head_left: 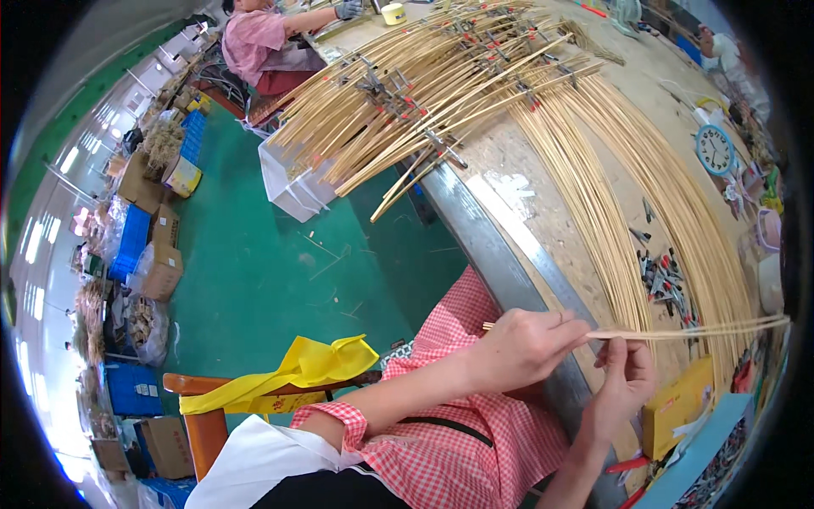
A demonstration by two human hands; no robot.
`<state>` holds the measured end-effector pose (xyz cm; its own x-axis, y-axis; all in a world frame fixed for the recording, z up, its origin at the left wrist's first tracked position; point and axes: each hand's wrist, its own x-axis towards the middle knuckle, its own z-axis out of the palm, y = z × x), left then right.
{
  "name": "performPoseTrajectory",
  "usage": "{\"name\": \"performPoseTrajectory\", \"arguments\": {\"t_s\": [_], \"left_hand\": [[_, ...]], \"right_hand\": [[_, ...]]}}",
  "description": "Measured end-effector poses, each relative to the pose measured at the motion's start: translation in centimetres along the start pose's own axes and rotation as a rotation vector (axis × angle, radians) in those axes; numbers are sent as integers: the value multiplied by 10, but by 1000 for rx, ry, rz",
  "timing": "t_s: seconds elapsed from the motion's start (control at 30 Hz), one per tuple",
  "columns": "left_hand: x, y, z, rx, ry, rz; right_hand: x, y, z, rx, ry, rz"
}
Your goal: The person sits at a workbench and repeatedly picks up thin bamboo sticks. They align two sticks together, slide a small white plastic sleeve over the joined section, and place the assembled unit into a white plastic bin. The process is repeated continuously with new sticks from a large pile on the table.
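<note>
- The left hand (532, 343), in the lower right of the frame, is gripping a narrow bundle of thin, pale straw-coloured strips (678, 333), which is running sideways to the right rim, its short end poking out behind the fist.
- The right hand (626, 379) is curling its fingers at the underside of the strips; whether it is pinching them I cannot tell.
- Both hands are working near the dark-grey metal table edge (500, 270), which is slanting from upper centre to lower right.
- A bright yellow box (676, 409) is standing just right of the right hand, limiting room there.
- Small black spring clips with red tips (664, 284) are lying above the hands, between two long bands of tan sticks (585, 212).
- Bare board is showing between those bands and the metal edge.
- Left of the table, a green floor (246, 288) is spreading out, scattered with scraps.
- A large heap of clamped tan sticks (398, 110) is overhanging the table edge at upper centre, above a white bin (292, 187).
- A co-worker in a pink top (254, 38) is sitting at upper left.
</note>
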<state>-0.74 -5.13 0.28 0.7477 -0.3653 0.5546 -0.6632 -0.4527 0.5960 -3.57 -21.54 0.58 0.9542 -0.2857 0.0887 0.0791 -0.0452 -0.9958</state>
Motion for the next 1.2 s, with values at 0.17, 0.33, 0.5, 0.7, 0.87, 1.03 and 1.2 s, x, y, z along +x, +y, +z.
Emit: {"name": "performPoseTrajectory", "arguments": {"t_s": [0.17,0.33,0.5,0.7,0.87,1.03,1.2], "left_hand": [[0,-26,-24,-126,138,-114],[3,-34,-33,-249,165,-267],[-5,-34,-28,-349,130,-355],[-10,-37,-20,-409,139,-370],[-9,-33,-24,-477,99,-439],[-14,-29,-21,-492,124,-455],[-11,-28,-23,-541,103,-488]], "right_hand": [[59,-9,-73,-517,-106,-136],[148,69,-223,-1496,96,-550],[156,102,-236,-1601,-52,-295],[167,90,-232,-1385,-81,-332],[174,70,-191,-1283,-104,-466],[135,33,-86,-1177,-399,-547],[119,31,-68,-1214,-455,-458]]}}
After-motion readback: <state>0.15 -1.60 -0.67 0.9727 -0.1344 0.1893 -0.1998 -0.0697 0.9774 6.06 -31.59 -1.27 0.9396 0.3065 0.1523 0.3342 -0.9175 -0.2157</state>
